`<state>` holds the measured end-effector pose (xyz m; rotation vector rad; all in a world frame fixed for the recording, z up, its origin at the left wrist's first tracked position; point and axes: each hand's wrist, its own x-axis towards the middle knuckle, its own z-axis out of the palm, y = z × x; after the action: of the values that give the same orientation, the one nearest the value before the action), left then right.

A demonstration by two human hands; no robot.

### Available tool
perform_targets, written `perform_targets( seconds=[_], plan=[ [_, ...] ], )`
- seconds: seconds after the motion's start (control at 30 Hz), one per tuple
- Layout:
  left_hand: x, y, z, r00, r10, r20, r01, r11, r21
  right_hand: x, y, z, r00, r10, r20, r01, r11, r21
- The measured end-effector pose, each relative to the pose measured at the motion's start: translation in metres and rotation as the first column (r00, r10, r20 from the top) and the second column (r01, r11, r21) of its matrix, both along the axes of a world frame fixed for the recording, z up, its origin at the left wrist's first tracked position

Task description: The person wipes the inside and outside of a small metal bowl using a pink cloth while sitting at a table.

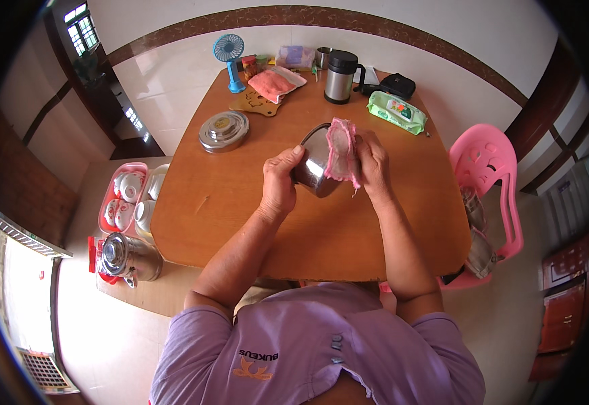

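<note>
My left hand grips the side of a shiny stainless steel container, thumb near its rim. The container is tilted and held above the wooden table. A greyish cloth with a frayed pink edge lies against the container's right side. My right hand holds that cloth to the metal, and its fingers are partly hidden behind it. Left of the hands, a round stainless steel lid rests on the tabletop.
Along the back stand a blue handheld fan, a folded pink towel on a wooden trivet, a steel thermos mug and a green wipes pack. A pink plastic chair is at right; bowls and a steel pot at left.
</note>
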<state>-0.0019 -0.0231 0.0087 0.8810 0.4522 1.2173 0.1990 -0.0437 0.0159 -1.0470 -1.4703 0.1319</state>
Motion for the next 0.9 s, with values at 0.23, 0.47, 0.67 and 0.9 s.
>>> perform_targets(
  seconds=[0.23,0.47,0.67,0.9],
  plan=[
    [-0.002,-0.01,-0.002,0.965,0.141,-0.221,-0.103,0.979,0.173,-0.032,-0.014,0.013,0.983,-0.055,0.173,0.032,0.991,0.13],
    [0.008,-0.014,0.006,0.982,0.173,-0.068,-0.17,0.984,0.055,-0.059,-0.03,0.019,0.787,-0.286,0.546,0.142,0.946,0.292],
    [-0.001,-0.009,-0.011,0.975,0.123,-0.187,-0.07,0.96,0.269,-0.041,-0.015,0.009,0.913,-0.246,0.327,0.154,0.947,0.284],
    [0.007,-0.018,0.003,0.942,0.0,-0.335,0.083,0.969,0.234,-0.027,-0.008,-0.008,0.959,-0.206,0.196,0.146,0.947,0.285]
  ],
)
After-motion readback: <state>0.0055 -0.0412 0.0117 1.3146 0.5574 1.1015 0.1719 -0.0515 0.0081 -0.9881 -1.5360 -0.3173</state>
